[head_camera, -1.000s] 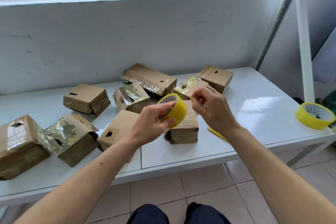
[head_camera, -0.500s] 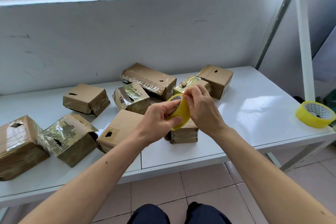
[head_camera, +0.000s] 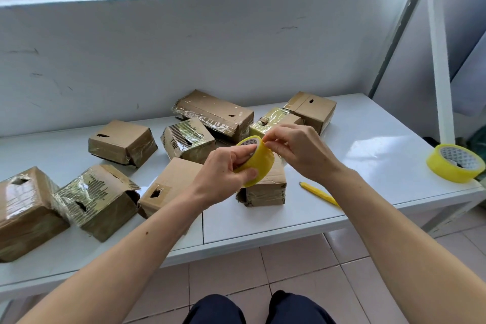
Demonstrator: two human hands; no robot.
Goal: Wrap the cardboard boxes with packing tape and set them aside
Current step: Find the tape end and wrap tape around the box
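Head view | boxes (head_camera: 264, 188): nine, perhaps | tape rolls – two | left hand (head_camera: 223, 173) grips one roll (head_camera: 259, 160) | right hand (head_camera: 297, 150) fingers pinch its edge

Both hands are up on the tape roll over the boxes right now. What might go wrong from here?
1. The right hand is picking at the edge of the yellow tape roll that the left hand grips; the end may split or stick back down.
2. The small box under the roll lies unheld and may slide when tape is pulled across it.
3. The yellow utility knife lies near the right forearm and could get knocked off the table.
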